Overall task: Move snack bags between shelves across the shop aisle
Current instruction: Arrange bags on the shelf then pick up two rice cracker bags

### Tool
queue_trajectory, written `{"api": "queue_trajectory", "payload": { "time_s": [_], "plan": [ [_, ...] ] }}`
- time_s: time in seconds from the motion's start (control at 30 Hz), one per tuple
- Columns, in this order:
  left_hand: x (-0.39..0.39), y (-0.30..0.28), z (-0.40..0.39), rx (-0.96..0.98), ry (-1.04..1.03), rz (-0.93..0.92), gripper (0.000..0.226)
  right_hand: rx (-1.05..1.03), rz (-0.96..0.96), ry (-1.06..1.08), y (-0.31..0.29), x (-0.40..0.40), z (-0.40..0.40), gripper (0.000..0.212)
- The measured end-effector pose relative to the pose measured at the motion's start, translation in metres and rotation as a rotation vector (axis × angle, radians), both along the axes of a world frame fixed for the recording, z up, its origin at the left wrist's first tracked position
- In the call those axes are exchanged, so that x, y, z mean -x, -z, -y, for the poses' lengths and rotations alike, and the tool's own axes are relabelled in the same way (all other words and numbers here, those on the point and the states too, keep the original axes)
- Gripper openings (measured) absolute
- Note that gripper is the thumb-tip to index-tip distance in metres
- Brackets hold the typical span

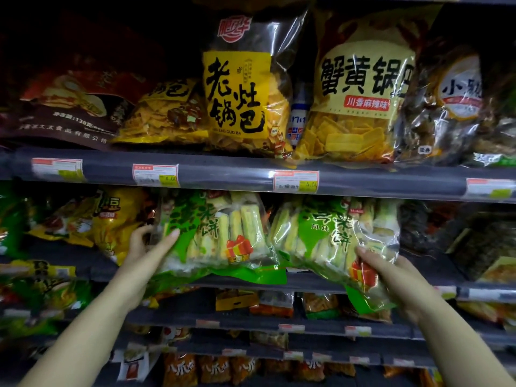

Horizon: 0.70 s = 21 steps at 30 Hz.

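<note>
Two green-and-clear rice cracker bags lie side by side on the middle shelf point(312, 283). My left hand point(148, 247) grips the left edge of the left cracker bag point(217, 236), thumb on its front. My right hand point(391, 277) holds the lower right corner of the right cracker bag point(329, 236), whose bottom hangs over the shelf lip. Both bags lean back against the stock behind them.
The shelf above point(251, 174) carries yellow crisp bags point(240, 96) and a crab-roe crisp bag point(360, 90), with price tags on its rail. Yellow bags point(111, 219) sit left of my left hand, dark bags point(480, 241) to the right. Lower shelves point(265, 325) hold smaller packets.
</note>
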<state>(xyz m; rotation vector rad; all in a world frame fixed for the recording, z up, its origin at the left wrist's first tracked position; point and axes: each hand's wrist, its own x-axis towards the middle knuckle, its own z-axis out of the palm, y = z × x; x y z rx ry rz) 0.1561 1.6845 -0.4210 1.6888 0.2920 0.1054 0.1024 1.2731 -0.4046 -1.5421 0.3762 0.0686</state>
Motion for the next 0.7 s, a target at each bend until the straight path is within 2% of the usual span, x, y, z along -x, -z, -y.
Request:
{"api": "queue_trajectory", "payload": {
  "time_s": [0.07, 0.17, 0.3, 0.33, 0.43, 0.47, 0.53, 0.6, 0.7],
  "plan": [
    [0.001, 0.002, -0.001, 0.061, 0.026, -0.035, 0.101, 0.016, 0.054, 0.036, 0.002, 0.006, 0.003, 0.049],
    [0.01, 0.007, -0.005, 0.066, 0.062, -0.025, 0.087, 0.047, 0.092, 0.063, 0.006, 0.029, 0.011, 0.049],
    [0.035, 0.015, -0.011, -0.037, 0.024, -0.007, 0.104, -0.07, 0.133, 0.182, 0.019, 0.075, 0.035, 0.04],
    [0.042, 0.018, -0.011, -0.031, 0.057, -0.01, 0.099, -0.102, 0.131, 0.197, 0.022, 0.087, 0.04, 0.041],
    [0.055, 0.027, 0.002, -0.011, 0.144, 0.023, 0.059, -0.136, 0.16, 0.208, 0.019, 0.12, 0.04, 0.026],
    [0.057, 0.027, 0.008, -0.006, 0.136, 0.032, 0.049, -0.125, 0.17, 0.226, 0.022, 0.126, 0.04, 0.027],
    [0.057, 0.023, 0.021, 0.01, 0.139, 0.063, 0.038, -0.148, 0.152, 0.234, 0.027, 0.139, 0.039, 0.026],
    [0.056, 0.019, 0.028, -0.008, 0.178, 0.095, 0.041, -0.187, 0.136, 0.267, 0.027, 0.148, 0.036, 0.03],
    [0.053, 0.016, 0.035, -0.078, 0.29, 0.134, 0.065, -0.193, 0.163, 0.331, 0.026, 0.16, 0.037, 0.034]
  ]
}}
